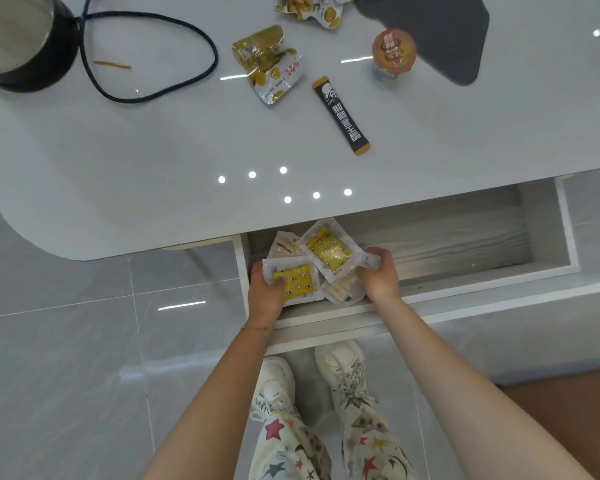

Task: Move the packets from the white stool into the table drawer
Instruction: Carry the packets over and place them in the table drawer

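You hold the packets (329, 252) with left hand (266, 289) and right hand (378, 275) curled round them, so lower them flat into the open drawer (465, 237) before letting go.

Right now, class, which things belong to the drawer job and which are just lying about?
Job: clear plastic packets with yellow contents, open white table drawer, left hand, right hand.
Lying about: black stick sachet, dark looped cable, foil-lidded plastic cup, yellow crumpled snack wrappers.

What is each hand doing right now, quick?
Left hand: grips a yellow packet in the drawer.
Right hand: grips the second packet by its edge.
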`<state>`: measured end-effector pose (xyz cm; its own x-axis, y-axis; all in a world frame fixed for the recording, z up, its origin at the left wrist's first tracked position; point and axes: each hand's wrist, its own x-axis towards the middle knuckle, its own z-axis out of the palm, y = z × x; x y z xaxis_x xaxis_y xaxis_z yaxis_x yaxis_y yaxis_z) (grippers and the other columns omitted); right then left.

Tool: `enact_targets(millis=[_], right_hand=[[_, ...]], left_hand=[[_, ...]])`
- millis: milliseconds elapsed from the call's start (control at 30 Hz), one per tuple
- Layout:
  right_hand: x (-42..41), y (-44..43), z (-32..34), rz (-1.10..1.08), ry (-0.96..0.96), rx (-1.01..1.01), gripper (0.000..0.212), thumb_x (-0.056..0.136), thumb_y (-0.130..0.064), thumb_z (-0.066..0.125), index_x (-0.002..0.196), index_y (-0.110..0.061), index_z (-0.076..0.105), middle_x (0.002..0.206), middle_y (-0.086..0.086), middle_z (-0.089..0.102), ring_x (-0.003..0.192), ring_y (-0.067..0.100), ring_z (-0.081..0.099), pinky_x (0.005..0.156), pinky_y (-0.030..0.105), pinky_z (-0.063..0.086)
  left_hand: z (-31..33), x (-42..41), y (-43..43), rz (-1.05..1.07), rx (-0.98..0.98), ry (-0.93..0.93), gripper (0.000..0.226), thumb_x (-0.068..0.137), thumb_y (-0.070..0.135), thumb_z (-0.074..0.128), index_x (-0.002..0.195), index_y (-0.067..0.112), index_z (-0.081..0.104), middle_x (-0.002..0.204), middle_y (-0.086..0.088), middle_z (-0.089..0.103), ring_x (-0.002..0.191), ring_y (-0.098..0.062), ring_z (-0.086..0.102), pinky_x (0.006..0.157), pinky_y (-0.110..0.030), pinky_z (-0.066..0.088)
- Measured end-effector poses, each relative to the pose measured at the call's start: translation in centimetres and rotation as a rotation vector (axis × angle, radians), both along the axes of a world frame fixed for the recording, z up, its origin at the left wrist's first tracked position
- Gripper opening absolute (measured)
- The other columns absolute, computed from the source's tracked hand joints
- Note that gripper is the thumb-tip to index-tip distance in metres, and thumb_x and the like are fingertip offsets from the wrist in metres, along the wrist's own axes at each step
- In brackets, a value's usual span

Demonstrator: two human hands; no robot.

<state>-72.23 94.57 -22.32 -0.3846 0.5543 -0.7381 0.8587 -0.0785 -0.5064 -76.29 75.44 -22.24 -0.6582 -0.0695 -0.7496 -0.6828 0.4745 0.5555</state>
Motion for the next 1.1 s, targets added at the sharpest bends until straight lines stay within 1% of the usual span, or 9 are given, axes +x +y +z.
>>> enact_targets(millis=[100, 167, 233, 333, 400, 533, 800, 900, 1100], right_hand=[[0.0, -0.2, -0.6, 0.047, -0.020, 0.018, 0.044, 0.084, -0.011, 0.065, 0.126, -0.013, 0.050, 0.108, -0.001, 0.054, 0.096, 0.016, 0.054, 0.077, 0.026, 0.043], [-0.1, -0.4, -0.7, 0.139, -0.030, 0.062, 0.048, 0.077, -0.013, 0.065, 0.123, -0.015, 0.054, 0.118, 0.002, 0.054, 0.109, 0.021, 0.055, 0.087, 0.032, 0.048], [0.0, -0.6, -0.2, 0.234, -0.043, 0.123, 0.056, 0.075, -0.009, 0.065, 0.129, -0.016, 0.053, 0.135, 0.009, 0.046, 0.125, 0.028, 0.045, 0.101, 0.037, 0.041], [0.3, -0.8, 1.8, 0.312, -0.012, 0.192, 0.068, 0.078, -0.006, 0.066, 0.140, -0.016, 0.042, 0.152, 0.013, 0.028, 0.138, 0.034, 0.026, 0.108, 0.042, 0.029], [0.6, -1.0, 3.8, 0.415, 0.003, 0.239, 0.070, 0.078, -0.011, 0.069, 0.142, -0.017, 0.040, 0.152, 0.013, 0.028, 0.139, 0.035, 0.024, 0.110, 0.042, 0.027], [0.4, -1.3, 9.4, 0.671, 0.015, 0.316, 0.067, 0.082, -0.026, 0.064, 0.143, -0.023, 0.035, 0.151, 0.005, 0.031, 0.139, 0.028, 0.026, 0.113, 0.045, 0.026], [-2.0, -2.0, 26.7, 1.168, 0.060, 0.530, 0.069, 0.089, -0.039, 0.050, 0.150, -0.030, 0.020, 0.157, -0.001, 0.021, 0.147, 0.025, 0.008, 0.119, 0.046, 0.011], [-2.9, -2.6, 33.7, 1.299, 0.108, 0.638, 0.068, 0.090, -0.041, 0.048, 0.150, -0.030, 0.018, 0.157, 0.001, 0.021, 0.146, 0.028, 0.010, 0.117, 0.046, 0.012], [-4.0, -5.2, 44.9, 1.459, 0.168, 0.694, 0.065, 0.094, -0.042, 0.044, 0.151, -0.031, 0.015, 0.157, 0.003, 0.022, 0.147, 0.029, 0.010, 0.118, 0.049, 0.008]], left_hand=[[0.0, 0.2, 0.2, -0.015, 0.003, -0.019, 0.059, 0.096, 0.005, 0.051, 0.148, 0.016, 0.026, 0.128, -0.005, 0.050, 0.118, -0.023, 0.052, 0.092, -0.029, 0.045], [0.1, 0.4, 0.2, -0.031, 0.027, 0.001, 0.066, 0.095, 0.003, 0.053, 0.150, 0.016, 0.019, 0.133, -0.005, 0.046, 0.124, -0.021, 0.047, 0.093, -0.024, 0.041], [0.4, 0.6, 0.3, -0.054, 0.034, 0.017, 0.070, 0.092, 0.002, 0.057, 0.150, 0.016, 0.020, 0.140, -0.009, 0.044, 0.129, -0.024, 0.045, 0.096, -0.024, 0.039], [1.4, 1.2, 0.2, -0.100, 0.059, 0.055, 0.074, 0.086, 0.008, 0.062, 0.149, 0.021, 0.026, 0.141, -0.011, 0.044, 0.129, -0.026, 0.045, 0.110, -0.039, 0.038], [2.9, 1.8, 0.2, -0.140, 0.046, 0.057, 0.074, 0.085, 0.016, 0.061, 0.149, 0.026, 0.027, 0.146, -0.010, 0.037, 0.134, -0.025, 0.037, 0.115, -0.041, 0.031], [8.9, 2.2, 0.0, -0.214, 0.039, 0.136, 0.068, 0.087, 0.026, 0.061, 0.148, 0.028, 0.031, 0.153, -0.008, 0.031, 0.142, -0.024, 0.027, 0.116, -0.047, 0.029], [24.9, 0.9, -2.8, -0.419, -0.137, 0.515, 0.063, 0.083, 0.044, 0.050, 0.142, 0.021, 0.044, 0.142, -0.004, 0.049, 0.134, -0.025, 0.040, 0.108, -0.049, 0.037], [31.1, 1.3, -4.3, -0.461, -0.244, 0.581, 0.068, 0.083, 0.053, 0.043, 0.144, 0.025, 0.040, 0.147, 0.000, 0.044, 0.140, -0.025, 0.030, 0.114, -0.048, 0.028], [42.1, 4.5, -8.0, -0.432, -0.431, 0.538, 0.077, 0.079, 0.063, 0.028, 0.149, 0.030, 0.031, 0.156, -0.003, 0.028, 0.146, -0.029, 0.014, 0.118, -0.047, 0.009]])
